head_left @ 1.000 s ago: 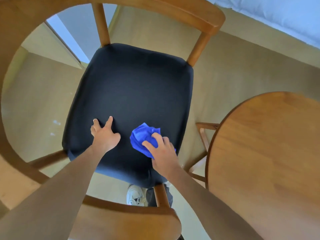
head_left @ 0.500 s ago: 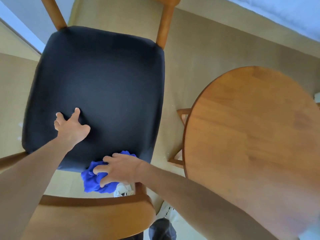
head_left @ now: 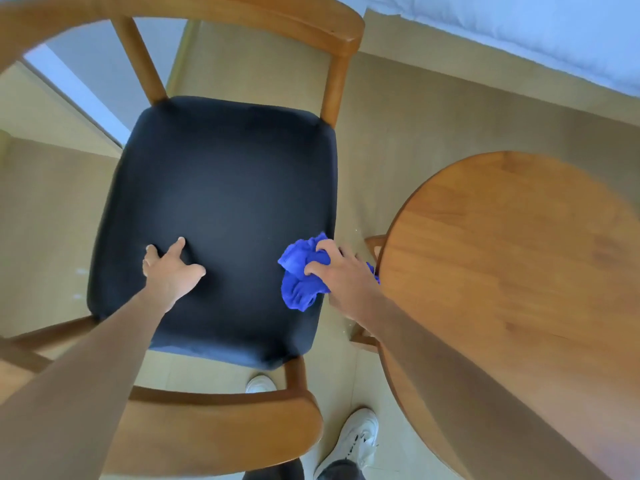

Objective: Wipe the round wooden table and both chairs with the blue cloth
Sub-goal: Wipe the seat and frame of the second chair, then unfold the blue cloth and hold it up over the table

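Right hand (head_left: pixel 346 282) bunching the blue cloth (head_left: pixel 301 271) at the chair (head_left: pixel 214 209) seat's right edge — left hand (head_left: pixel 171 268) spread flat on its near left; round wooden table (head_left: pixel 512 271) just right.

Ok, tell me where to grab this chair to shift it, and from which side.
Probably grip the curved wooden backrest rail from above, on your own side: it is the nearest part, bare and narrow enough for fingers to wrap. The black seat is flat and padded, offering no hold, and the round table crowds the right.
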The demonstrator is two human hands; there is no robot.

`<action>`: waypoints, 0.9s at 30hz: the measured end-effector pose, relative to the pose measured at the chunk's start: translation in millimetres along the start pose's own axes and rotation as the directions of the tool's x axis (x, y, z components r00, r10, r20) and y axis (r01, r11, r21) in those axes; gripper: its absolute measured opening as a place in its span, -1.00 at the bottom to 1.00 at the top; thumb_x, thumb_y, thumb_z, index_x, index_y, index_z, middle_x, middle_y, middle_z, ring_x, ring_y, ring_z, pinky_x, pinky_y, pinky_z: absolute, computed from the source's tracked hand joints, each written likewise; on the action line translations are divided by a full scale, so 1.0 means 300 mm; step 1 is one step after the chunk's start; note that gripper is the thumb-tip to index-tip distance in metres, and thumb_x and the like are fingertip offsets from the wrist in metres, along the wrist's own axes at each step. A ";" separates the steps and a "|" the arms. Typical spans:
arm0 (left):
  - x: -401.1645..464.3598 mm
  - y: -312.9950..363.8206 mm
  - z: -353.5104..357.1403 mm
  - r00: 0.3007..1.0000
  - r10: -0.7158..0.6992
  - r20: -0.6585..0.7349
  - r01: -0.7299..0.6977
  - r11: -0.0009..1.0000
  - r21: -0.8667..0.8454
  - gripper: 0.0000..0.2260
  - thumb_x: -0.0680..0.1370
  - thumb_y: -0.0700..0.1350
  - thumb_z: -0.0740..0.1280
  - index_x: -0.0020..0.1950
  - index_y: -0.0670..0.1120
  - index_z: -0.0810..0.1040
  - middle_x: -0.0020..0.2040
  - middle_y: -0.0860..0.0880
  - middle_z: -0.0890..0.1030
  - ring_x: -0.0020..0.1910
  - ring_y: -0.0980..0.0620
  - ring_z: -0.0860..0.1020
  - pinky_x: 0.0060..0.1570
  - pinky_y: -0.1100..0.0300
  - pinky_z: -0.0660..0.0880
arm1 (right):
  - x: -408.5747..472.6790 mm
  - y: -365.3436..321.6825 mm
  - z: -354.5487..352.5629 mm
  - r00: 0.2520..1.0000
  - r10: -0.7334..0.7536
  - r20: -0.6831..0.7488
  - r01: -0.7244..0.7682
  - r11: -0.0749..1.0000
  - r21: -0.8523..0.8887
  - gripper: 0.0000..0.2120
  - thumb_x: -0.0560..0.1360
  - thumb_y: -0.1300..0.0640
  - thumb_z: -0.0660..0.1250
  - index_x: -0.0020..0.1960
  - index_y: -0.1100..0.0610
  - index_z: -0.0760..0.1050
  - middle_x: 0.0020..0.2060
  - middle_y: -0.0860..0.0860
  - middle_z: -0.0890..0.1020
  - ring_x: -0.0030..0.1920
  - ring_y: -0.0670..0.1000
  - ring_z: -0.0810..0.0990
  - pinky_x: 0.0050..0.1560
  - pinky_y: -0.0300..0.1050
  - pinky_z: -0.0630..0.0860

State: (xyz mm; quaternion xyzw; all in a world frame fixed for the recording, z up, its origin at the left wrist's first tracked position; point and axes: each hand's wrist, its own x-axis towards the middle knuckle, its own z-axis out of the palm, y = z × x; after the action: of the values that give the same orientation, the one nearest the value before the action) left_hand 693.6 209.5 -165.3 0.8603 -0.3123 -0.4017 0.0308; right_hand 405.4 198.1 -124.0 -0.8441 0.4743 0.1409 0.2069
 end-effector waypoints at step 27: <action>-1.711 0.893 -0.347 0.480 0.811 0.334 -0.615 0.583 -0.531 -0.80 0.50 -0.14 0.39 0.09 0.07 0.57 -0.05 0.12 0.69 -0.02 0.17 0.63 0.06 0.18 0.55 | -1.232 -0.037 -1.030 0.570 0.704 -0.424 0.376 0.236 0.896 -0.35 0.41 0.44 0.40 0.38 0.03 0.30 0.16 0.05 0.49 0.08 -0.08 0.60 0.06 -0.24 0.54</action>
State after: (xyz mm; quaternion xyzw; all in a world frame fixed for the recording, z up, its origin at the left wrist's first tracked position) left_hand 382.7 262.1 331.3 0.4735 -0.5666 -0.6242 0.2554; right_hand 239.1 328.5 309.1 -0.4240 0.5915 -0.5459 0.4151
